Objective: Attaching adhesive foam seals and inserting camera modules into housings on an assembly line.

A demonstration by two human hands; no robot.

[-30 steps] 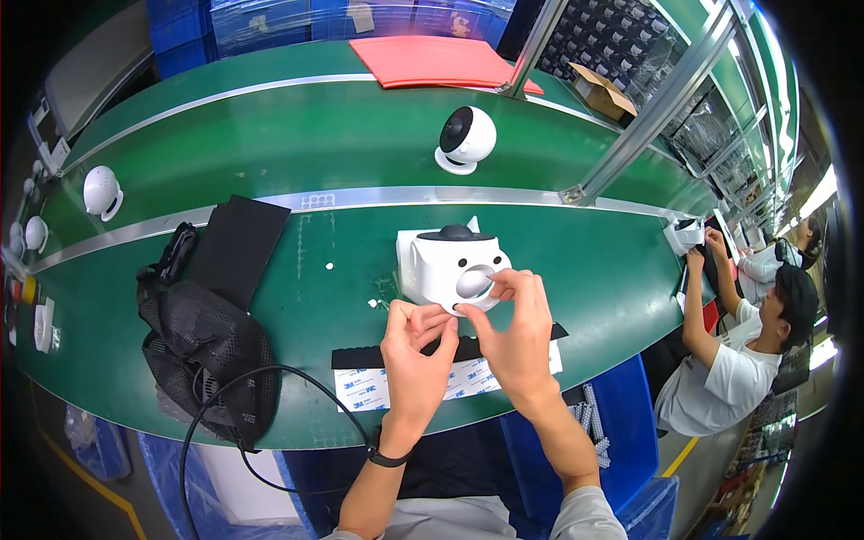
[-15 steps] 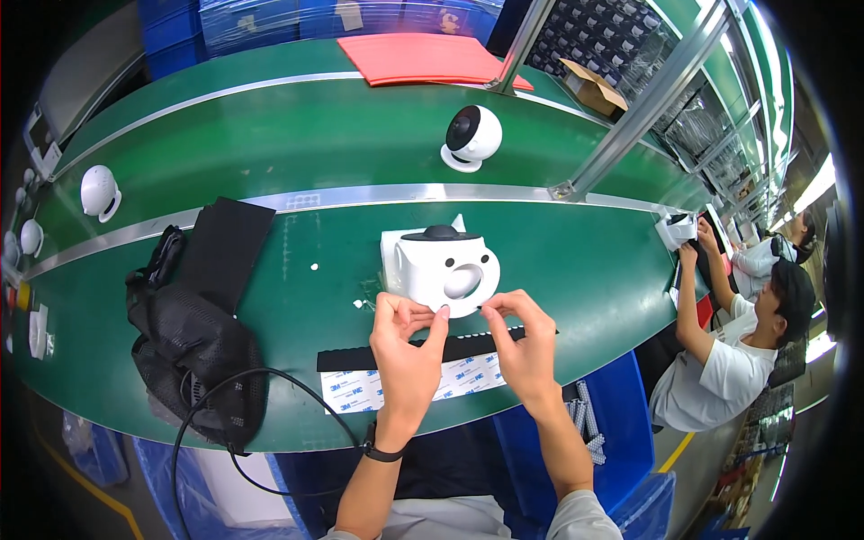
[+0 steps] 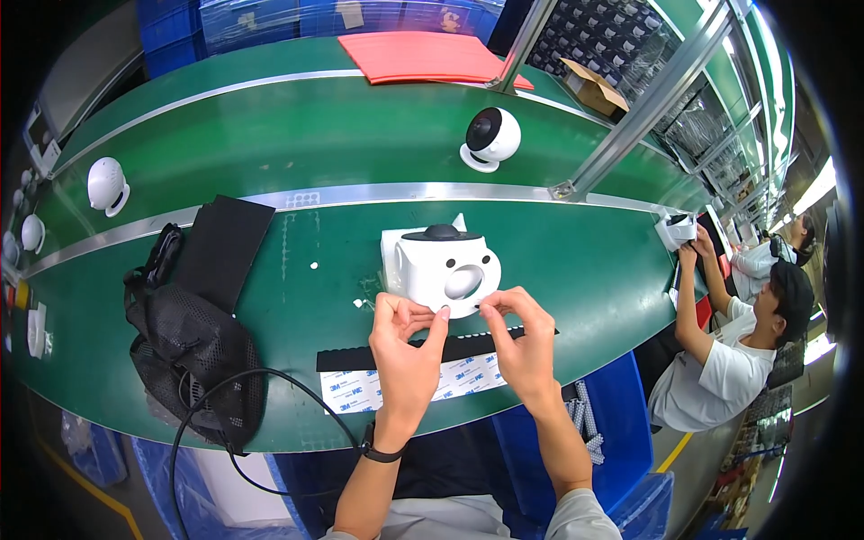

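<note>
A white plastic housing (image 3: 425, 277) with a large round hole and a black domed part (image 3: 443, 233) on top lies on the green workbench in front of me. Two small black round pads (image 3: 450, 264) sit on its face. My left hand (image 3: 405, 346) is closed at the housing's near edge, thumb and fingers against it. Beside it, my right hand (image 3: 520, 337) pinches a small black pad (image 3: 478, 308) at the housing's lower right edge. Beneath my hands lies a black strip of pads (image 3: 346, 360) with a white printed adhesive sheet (image 3: 353, 391).
To the left are a black mesh bag (image 3: 193, 360) with a cable and a black flat sheet (image 3: 225, 247). White round devices (image 3: 506, 135) stand on the green belt (image 3: 315, 144) behind. A metal post (image 3: 630, 117) rises at right, near a co-worker (image 3: 720, 351). A blue bin (image 3: 621, 405) sits below.
The white round devices on the belt have shifted to the right. My hands and the housing have stayed nearly still.
</note>
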